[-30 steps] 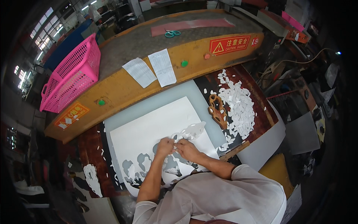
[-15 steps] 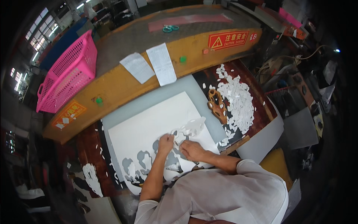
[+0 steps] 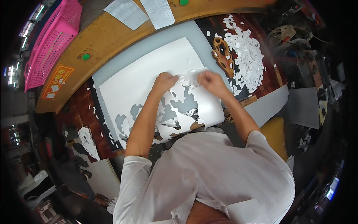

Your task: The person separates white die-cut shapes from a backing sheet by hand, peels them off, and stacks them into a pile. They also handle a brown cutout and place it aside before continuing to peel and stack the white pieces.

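Observation:
A large white sheet (image 3: 145,78) with rows of cut-out holes lies on the pale grey board (image 3: 108,67). My left hand (image 3: 166,83) is closed, its fingertips pinching the left end of a white cut piece with holes (image 3: 189,77). Beside the piece's right end, my right hand (image 3: 212,81) is curled and slightly blurred; what its fingers hold is hidden. Through the openings near me show several small white offcuts (image 3: 170,122). To the right of the sheet rests a brown cutting die (image 3: 223,58) with oval openings.
A heap of small white offcuts (image 3: 246,56) covers the dark red table (image 3: 274,71) at right. Across the far side runs a yellow machine beam (image 3: 100,41) bearing papers (image 3: 126,14). A pink basket (image 3: 56,41) stands far left; a stack of white cut pieces (image 3: 87,142) lies left.
The view has tilted down toward me. My right hand has moved away from the left, toward the right end of the cut piece. My left hand still pinches at the piece.

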`<control>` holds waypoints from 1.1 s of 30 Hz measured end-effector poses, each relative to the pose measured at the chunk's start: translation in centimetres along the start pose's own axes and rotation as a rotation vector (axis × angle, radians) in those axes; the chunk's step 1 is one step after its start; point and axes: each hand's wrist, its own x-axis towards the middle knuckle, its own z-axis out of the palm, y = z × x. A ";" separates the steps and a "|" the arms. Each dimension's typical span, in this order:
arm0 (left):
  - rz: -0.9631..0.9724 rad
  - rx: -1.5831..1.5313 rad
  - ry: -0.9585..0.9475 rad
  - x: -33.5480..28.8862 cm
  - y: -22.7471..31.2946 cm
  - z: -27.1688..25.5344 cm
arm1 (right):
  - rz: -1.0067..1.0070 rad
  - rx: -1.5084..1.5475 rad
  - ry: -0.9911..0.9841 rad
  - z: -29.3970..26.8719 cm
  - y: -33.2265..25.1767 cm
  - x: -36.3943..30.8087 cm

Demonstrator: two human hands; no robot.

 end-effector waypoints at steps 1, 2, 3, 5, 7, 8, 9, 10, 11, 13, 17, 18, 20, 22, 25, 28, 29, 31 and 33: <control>-0.028 0.004 -0.057 0.5 0.3 -0.1 | -0.271 -0.264 0.142 0.0 0.0 1.6; -0.049 0.003 -0.114 0.8 0.4 -0.2 | -0.549 -0.515 0.343 0.1 -0.1 3.0; 0.012 0.033 -0.045 0.9 0.4 -0.1 | -0.512 -0.648 0.242 0.5 -0.3 3.9; 0.033 -0.081 -0.054 0.6 -0.2 0.2 | -0.435 -0.863 0.037 1.1 -1.2 5.3; 0.054 -0.252 -0.051 -0.2 -1.1 0.6 | -0.255 -0.787 -0.061 1.4 -2.6 5.6; 0.067 -0.364 -0.036 -0.7 -1.6 0.8 | -0.158 -0.753 -0.151 1.4 -3.5 5.3; 0.083 -0.480 -0.010 -1.2 -2.0 1.0 | -0.127 -0.691 -0.316 1.2 -4.4 4.9; 0.117 -0.575 -0.020 -1.6 -2.4 1.2 | -0.091 -0.633 -0.487 0.8 -5.3 4.4; 0.147 -0.671 -0.026 -2.0 -2.7 1.4 | -0.059 -0.571 -0.571 0.7 -5.9 3.7; 0.208 -0.768 -0.041 -2.7 -3.2 1.7 | -0.192 -0.508 -0.825 0.1 -6.7 2.4; 0.148 -0.831 0.013 -4.7 -3.6 2.1 | -0.072 -0.289 -1.072 -0.5 -6.1 3.2; 0.167 -0.819 0.023 -5.2 -3.5 2.2 | 0.172 0.023 -0.871 -0.4 -5.7 3.9; 0.164 -0.758 0.030 -5.7 -3.0 2.3 | 0.164 0.403 -0.398 0.4 -4.7 5.9; 0.166 -0.657 0.016 -5.5 -1.7 2.3 | 0.016 0.121 -0.343 1.9 -3.7 7.2; 0.129 -0.366 -0.067 -5.6 0.6 2.1 | -0.003 -0.083 -0.186 4.0 -2.3 7.9; 0.598 -0.088 -0.061 -7.8 2.0 2.2 | 0.039 -0.123 -0.114 5.0 -1.6 8.4; 0.950 0.090 0.040 -9.2 1.8 1.9 | 0.023 -0.105 -0.081 5.1 -1.4 8.5; 0.421 -0.482 0.088 -10.8 1.2 0.7 | 0.100 -0.140 -0.076 5.1 -1.6 8.7; 0.095 -0.775 0.152 -11.4 0.4 -0.4 | 0.118 -0.166 -0.088 5.1 -2.2 8.4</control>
